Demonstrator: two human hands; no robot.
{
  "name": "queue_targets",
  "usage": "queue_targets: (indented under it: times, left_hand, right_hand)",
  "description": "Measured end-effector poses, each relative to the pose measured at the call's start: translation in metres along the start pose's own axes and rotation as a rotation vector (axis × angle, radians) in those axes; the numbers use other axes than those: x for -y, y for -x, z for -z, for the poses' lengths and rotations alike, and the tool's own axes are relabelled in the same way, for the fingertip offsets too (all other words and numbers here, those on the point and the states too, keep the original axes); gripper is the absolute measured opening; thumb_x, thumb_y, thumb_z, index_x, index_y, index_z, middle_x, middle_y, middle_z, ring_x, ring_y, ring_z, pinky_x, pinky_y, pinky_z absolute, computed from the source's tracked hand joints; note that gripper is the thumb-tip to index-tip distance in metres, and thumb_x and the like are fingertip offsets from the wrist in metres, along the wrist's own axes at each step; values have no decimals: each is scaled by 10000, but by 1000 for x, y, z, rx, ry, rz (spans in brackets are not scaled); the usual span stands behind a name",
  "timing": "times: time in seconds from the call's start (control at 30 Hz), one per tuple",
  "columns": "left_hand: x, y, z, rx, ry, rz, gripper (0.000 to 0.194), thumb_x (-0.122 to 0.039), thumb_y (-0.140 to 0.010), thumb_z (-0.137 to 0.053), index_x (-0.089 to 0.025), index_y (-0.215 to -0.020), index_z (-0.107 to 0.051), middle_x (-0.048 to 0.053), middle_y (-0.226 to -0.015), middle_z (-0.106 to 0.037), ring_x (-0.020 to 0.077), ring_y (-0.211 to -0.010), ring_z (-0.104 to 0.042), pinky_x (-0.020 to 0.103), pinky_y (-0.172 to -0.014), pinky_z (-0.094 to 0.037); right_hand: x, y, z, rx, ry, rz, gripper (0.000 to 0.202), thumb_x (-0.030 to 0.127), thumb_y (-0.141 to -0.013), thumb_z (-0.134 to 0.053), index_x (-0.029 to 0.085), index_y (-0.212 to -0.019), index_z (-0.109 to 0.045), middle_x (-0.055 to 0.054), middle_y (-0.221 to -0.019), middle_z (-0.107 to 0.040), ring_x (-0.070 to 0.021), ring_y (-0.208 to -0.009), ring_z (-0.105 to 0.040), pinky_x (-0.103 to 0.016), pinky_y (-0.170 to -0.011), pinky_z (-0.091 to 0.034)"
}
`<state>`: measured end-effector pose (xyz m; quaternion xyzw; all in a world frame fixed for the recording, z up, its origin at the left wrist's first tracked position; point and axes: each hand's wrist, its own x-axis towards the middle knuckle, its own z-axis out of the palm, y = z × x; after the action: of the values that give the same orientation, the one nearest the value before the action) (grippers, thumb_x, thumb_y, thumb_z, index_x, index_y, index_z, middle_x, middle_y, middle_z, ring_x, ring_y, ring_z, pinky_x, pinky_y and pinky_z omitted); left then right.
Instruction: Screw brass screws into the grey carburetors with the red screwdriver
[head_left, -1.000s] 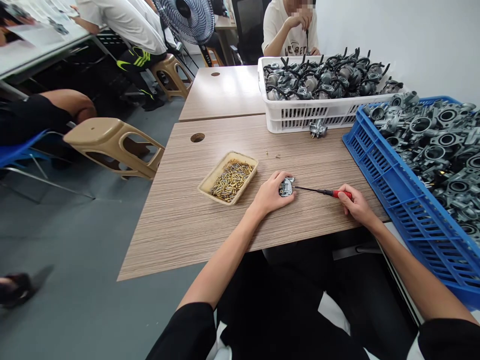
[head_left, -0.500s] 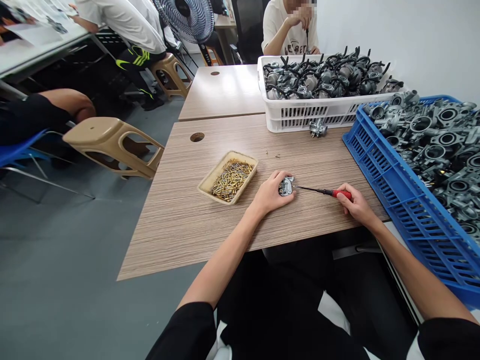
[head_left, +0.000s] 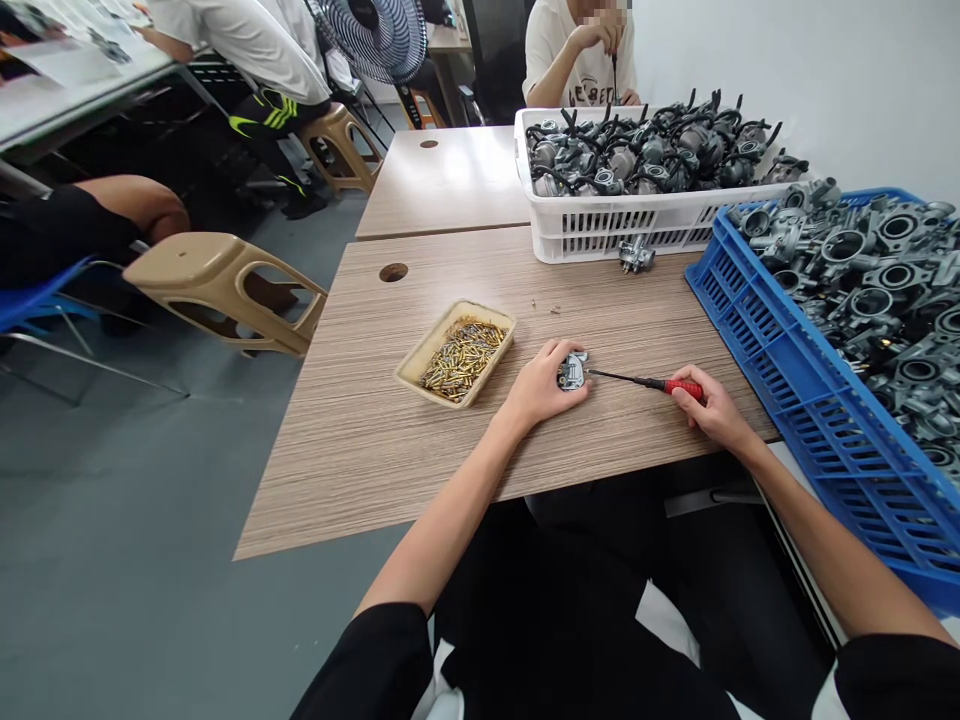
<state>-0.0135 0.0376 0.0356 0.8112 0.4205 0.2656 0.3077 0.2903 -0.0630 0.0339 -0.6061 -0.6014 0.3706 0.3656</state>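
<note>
A small grey metal part lies on the wood-grain table, and my left hand is closed around its left side. My right hand grips the red handle of a screwdriver. The screwdriver's dark shaft points left, and its tip meets the right side of the metal part. To the left of my left hand is a cream tray holding many small brass-coloured pieces. Two tiny pieces lie on the table behind the metal part.
A white crate of metal parts with black hoses stands at the back, one metal part before it. On the right is a blue crate full of metal castings. A person sits across; stools are at left.
</note>
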Motion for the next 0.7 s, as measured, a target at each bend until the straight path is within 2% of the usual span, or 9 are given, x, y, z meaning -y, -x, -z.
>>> queue_targets:
  times: [0.7]
  left_hand:
    - [2,0,-1,-2,-13,2,446,-402,-862,-707,-276,-1277,-601,58,-1344,-662,290,-1226,-675,432,-1085,-553]
  right_hand:
    - [2,-1,-2,-29,28,-5,512,748,-957,-589,245,-866,-616,55,-506,-452,-140,-441,-440,-291,-469,-366]
